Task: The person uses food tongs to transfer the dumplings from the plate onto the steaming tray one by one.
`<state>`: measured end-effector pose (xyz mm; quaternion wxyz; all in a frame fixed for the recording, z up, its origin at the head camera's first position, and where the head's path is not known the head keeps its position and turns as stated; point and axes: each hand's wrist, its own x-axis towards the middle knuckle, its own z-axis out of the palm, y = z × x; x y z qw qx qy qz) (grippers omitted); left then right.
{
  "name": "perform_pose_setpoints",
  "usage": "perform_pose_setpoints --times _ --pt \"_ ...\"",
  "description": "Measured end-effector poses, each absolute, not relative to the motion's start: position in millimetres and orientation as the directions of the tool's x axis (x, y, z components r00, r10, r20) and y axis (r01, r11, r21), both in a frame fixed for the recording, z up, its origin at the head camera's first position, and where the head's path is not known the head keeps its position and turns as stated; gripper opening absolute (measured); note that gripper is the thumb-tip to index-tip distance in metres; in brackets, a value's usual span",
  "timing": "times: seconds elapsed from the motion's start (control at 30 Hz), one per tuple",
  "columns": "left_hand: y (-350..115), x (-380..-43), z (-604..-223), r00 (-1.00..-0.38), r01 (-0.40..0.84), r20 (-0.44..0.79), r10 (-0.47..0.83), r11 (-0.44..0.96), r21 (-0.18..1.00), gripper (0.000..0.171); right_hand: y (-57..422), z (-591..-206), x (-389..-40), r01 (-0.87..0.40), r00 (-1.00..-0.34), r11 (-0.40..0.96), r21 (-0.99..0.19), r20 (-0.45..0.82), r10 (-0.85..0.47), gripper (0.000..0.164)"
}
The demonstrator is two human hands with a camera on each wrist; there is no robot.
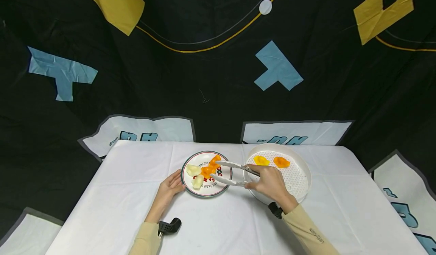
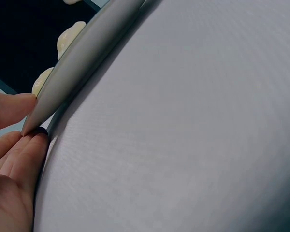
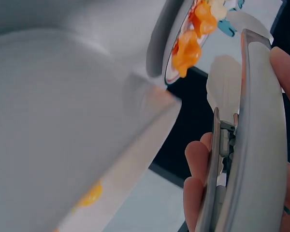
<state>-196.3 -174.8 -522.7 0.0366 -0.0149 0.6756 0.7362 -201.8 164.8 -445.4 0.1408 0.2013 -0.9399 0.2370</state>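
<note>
Orange pieces [image 1: 207,171] on the plate [image 1: 189,185] — tongs [image 1: 235,165] spread near them.
Right hand [image 1: 271,182] grips the tongs, left hand [image 1: 169,188] pinches the plate — an off-centre squeeze could shoot one off.

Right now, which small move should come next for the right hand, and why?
Probably gently closing the silver metal tongs with white tips on one glossy orange piece: the right hand holds them with the tips parted close by that piece, while the left hand pinches the rim of the round white printed plate, which should help steady it.
</note>
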Motion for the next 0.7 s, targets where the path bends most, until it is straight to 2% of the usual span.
perform_pose_setpoints --times 0.7 --pt "-175 -197 -523 -0.996 -0.084 -0.082 0.033 -0.073 0.994 0.066 138 -453 -220 -0.473 -0.870 0.831 -0.292 0.303 -0.389 0.053"
